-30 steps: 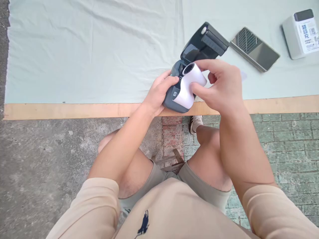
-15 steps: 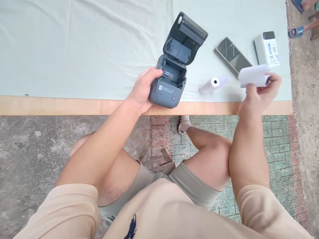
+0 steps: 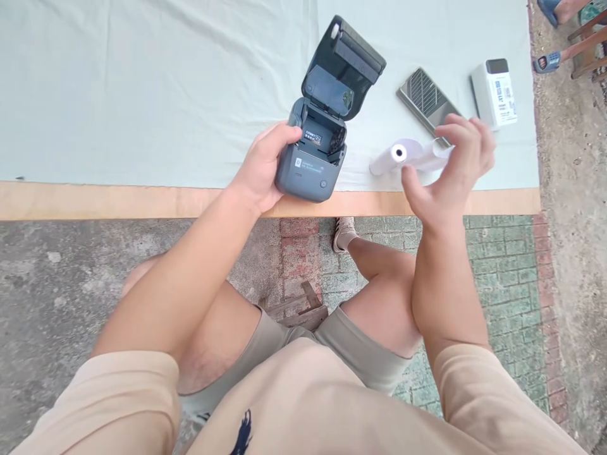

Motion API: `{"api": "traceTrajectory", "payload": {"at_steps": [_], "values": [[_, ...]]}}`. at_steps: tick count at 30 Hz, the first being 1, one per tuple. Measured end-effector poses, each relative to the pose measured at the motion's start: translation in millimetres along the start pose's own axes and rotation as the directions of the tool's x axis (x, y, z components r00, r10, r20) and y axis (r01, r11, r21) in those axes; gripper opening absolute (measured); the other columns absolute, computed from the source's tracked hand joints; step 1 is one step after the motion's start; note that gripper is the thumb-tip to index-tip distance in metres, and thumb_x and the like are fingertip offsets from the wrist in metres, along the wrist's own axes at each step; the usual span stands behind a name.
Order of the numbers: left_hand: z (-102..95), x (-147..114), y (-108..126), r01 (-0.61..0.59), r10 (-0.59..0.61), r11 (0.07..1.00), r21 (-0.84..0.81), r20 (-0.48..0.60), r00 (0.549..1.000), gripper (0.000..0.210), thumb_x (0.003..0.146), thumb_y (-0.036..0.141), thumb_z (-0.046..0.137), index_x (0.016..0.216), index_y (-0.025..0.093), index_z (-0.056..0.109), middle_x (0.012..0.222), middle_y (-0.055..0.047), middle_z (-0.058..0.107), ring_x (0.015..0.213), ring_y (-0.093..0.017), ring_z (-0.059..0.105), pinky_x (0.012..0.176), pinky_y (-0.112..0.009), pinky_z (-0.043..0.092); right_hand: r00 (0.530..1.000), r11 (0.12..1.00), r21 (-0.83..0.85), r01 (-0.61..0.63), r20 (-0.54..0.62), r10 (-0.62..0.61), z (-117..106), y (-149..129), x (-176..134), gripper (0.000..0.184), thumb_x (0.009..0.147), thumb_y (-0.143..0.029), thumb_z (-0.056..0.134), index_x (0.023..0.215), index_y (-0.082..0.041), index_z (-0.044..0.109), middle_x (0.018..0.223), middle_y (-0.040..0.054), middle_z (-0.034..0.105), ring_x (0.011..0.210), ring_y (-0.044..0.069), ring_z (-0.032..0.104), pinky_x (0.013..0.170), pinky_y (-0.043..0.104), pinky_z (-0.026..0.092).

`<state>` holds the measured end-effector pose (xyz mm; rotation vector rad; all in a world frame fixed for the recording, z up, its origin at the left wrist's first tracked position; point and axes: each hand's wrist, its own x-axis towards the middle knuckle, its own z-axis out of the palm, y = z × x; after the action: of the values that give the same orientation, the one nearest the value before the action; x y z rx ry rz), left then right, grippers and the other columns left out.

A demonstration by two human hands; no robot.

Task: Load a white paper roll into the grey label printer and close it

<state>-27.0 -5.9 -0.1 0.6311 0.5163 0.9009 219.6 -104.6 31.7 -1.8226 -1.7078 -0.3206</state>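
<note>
A dark portable label printer (image 3: 310, 167) stands near the table's front edge with its lid (image 3: 344, 66) raised. Its paper bay shows a printed label and no roll inside. My left hand (image 3: 265, 167) grips the printer's left side, thumb on the bay's rim. To the right lies a white paper roll (image 3: 386, 161) with a dark-holed core. Curled white paper (image 3: 431, 158) rests beside it; I cannot tell whether the two are joined. Over that paper hovers my right hand (image 3: 453, 170), fingers spread and holding nothing.
Behind my right hand lie a smartphone (image 3: 424, 98) and a white box (image 3: 496, 95) with a dark end and a printed label. A pale cloth (image 3: 190, 95) covers the wooden-edged table. Another person's foot (image 3: 547, 62) shows beyond the right edge.
My right hand has let go of the white paper and moved left, fingers opening. The paper now lies beside the roll. My left hand still holds the printer; the view has shifted slightly.
</note>
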Motion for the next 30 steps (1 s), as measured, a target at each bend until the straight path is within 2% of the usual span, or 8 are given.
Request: {"api": "traceTrajectory", "payload": {"at_steps": [6,10,14,17,19,25,28,30], "values": [[-2.4,0,-1,-0.007,0.007,1.0,-0.021,0.003,1.0,0.014,0.081,0.028,0.056,0.07,0.019,0.054,0.063,0.003,0.058,0.054,-0.007,0.056,0.051,-0.019,0.048,0.975,0.998,-0.063,-0.028,0.218,0.041,17,-14,8,0.032,0.073,-0.032,0.066,0.104,-0.028,0.059,0.104,0.0047,0.065,0.128,0.033,0.044,0.109,0.066,0.011],[-4.3,0,-4,0.005,-0.005,1.0,-0.013,0.008,1.0,0.017,0.081,0.032,0.058,0.073,0.018,0.053,0.065,0.002,0.056,0.055,-0.008,0.056,0.051,-0.021,0.046,0.971,0.994,0.032,-0.1,0.222,0.09,22,-9,8,0.046,0.069,-0.031,0.071,0.112,-0.027,0.054,0.108,0.0056,0.065,0.104,0.027,0.059,0.102,0.06,0.031],[-3.7,-1,-4,-0.005,0.005,1.0,-0.004,0.007,1.0,0.017,0.081,0.033,0.06,0.077,0.017,0.055,0.069,0.002,0.057,0.057,-0.009,0.056,0.053,-0.021,0.046,0.983,0.992,0.072,-0.102,0.161,0.089,25,-7,5,0.041,0.07,-0.039,0.071,0.106,-0.024,0.055,0.102,0.0065,0.065,0.094,0.024,0.06,0.097,0.054,0.04],[-2.5,-2,-4,-0.022,0.022,0.999,-0.024,0.022,1.0,0.014,0.082,0.03,0.056,0.077,0.017,0.054,0.07,0.002,0.057,0.058,-0.008,0.057,0.054,-0.02,0.047,1.0,0.992,0.123,0.002,-0.002,-0.002,26,-5,5,0.032,0.076,-0.039,0.066,0.103,-0.024,0.056,0.105,0.0047,0.062,0.101,0.023,0.058,0.105,0.056,0.033],[-1.9,-2,-3,-0.019,0.02,0.999,-0.036,0.03,0.999,0.012,0.083,0.028,0.055,0.077,0.017,0.054,0.069,0.002,0.056,0.058,-0.007,0.057,0.054,-0.019,0.048,0.99,0.975,0.197,0.102,-0.115,-0.081,25,-5,7,0.032,0.081,-0.036,0.061,0.109,-0.024,0.055,0.106,0.0036,0.059,0.105,0.02,0.057,0.1,0.048,0.041],[-1.9,-1,-4,-0.006,0.006,1.0,-0.01,0.045,0.999,0.011,0.082,0.027,0.058,0.085,0.016,0.056,0.076,0.0,0.059,0.064,-0.008,0.058,0.057,-0.02,0.05,0.93,0.852,0.426,0.305,-0.327,-0.169,32,-27,25,0.056,0.078,-0.045,0.064,0.126,-0.031,0.039,0.117,0.0024,0.046,0.093,0.012,0.059,0.078,0.032,0.05],[-0.5,-2,-3,-0.016,0.016,1.0,0.004,0.044,0.999,0.011,0.082,0.025,0.058,0.087,0.016,0.057,0.076,0.0,0.06,0.064,-0.009,0.059,0.056,-0.02,0.051,0.948,0.836,0.475,0.274,-0.278,-0.153,37,-54,34,0.033,0.08,-0.036,0.063,0.107,-0.023,0.049,0.101,0.0022,0.055,0.095,0.013,0.062,0.083,0.031,0.051],[1.4,-3,-2,-0.027,0.026,0.999,0.019,0.04,0.999,0.009,0.082,0.022,0.056,0.088,0.016,0.057,0.075,0.001,0.06,0.064,-0.009,0.06,0.057,-0.021,0.052,0.968,0.866,0.432,0.252,-0.131,-0.216,40,-72,36,0.025,0.082,-0.033,0.06,0.102,-0.022,0.051,0.105,0.0037,0.06,0.105,0.015,0.061,0.091,0.033,0.05]]}}
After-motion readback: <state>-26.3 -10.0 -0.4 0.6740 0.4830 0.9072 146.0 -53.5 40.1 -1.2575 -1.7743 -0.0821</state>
